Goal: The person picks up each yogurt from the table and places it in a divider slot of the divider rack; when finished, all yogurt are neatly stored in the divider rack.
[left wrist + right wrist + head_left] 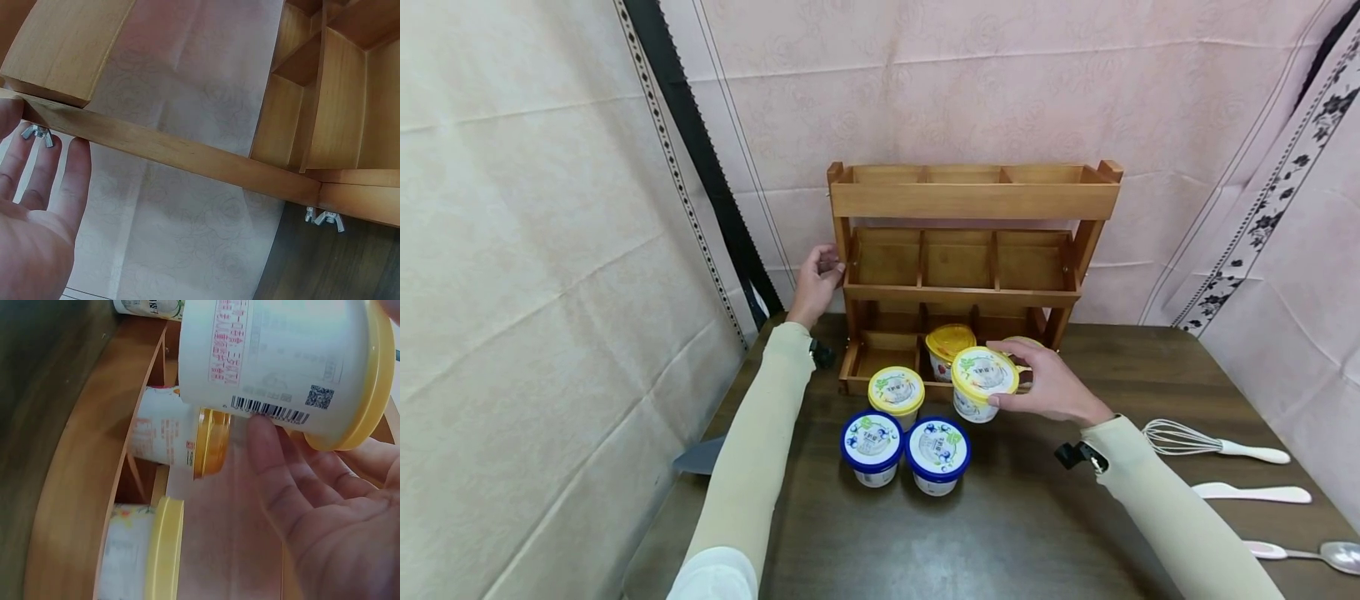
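My right hand [1051,385] grips a white tub with a yellow lid [984,375] in front of the rack's bottom tier. Its printed side with a barcode [269,409] faces the right wrist camera. With thumb and fingers, my left hand [820,279] holds the left side post [156,139] of the wooden rack [973,202]. An amber-lidded tub [950,342] sits in the bottom tier's middle compartment. Another yellow-lidded tub [164,550] is in the compartment to its right, mostly hidden by my right hand in the head view.
On the table before the rack stand a yellow-lidded tub [896,392] and two blue-lidded tubs [872,440]. At the right lie a whisk [1195,439], a white-handled utensil [1255,493] and a spoon [1311,553]. A grey flat object [698,457] is partly behind my left sleeve.
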`<state>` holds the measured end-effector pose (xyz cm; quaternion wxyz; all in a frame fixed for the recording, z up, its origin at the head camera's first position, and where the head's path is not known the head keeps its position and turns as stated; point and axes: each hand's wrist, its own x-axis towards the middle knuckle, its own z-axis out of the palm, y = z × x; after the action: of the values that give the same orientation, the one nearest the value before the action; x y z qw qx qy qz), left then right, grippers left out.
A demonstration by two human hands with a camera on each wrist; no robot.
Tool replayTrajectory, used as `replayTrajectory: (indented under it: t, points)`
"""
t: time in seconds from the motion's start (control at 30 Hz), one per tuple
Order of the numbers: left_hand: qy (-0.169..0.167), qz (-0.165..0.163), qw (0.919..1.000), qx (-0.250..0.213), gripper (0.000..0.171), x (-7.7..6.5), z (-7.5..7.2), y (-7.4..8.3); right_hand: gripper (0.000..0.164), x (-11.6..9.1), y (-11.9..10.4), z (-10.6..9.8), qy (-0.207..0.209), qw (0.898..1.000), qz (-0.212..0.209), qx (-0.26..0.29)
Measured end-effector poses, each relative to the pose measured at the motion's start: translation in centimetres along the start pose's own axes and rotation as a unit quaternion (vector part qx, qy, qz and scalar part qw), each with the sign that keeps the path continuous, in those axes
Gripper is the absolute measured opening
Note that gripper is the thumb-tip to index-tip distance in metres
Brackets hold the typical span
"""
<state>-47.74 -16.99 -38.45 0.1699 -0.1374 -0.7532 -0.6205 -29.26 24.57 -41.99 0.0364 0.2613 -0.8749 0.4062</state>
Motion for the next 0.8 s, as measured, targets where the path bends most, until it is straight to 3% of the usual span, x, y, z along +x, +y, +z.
replayTrajectory:
  t: [0.4, 0.8]
  points:
    - [-0.001, -0.001, 1.0, -0.005, 0.036, 0.1, 0.1, 0.1, 0.089, 3.5, -1.1, 1.0, 0.005, 1.0, 0.018, -0.008]
    - [-0.001, 0.0, 1.0, -0.001, 0.037, 0.2, 0.1, -0.2, 0.097, 7.4, -2.6, 2.7, -0.005, 1.0, 0.017, 0.021]
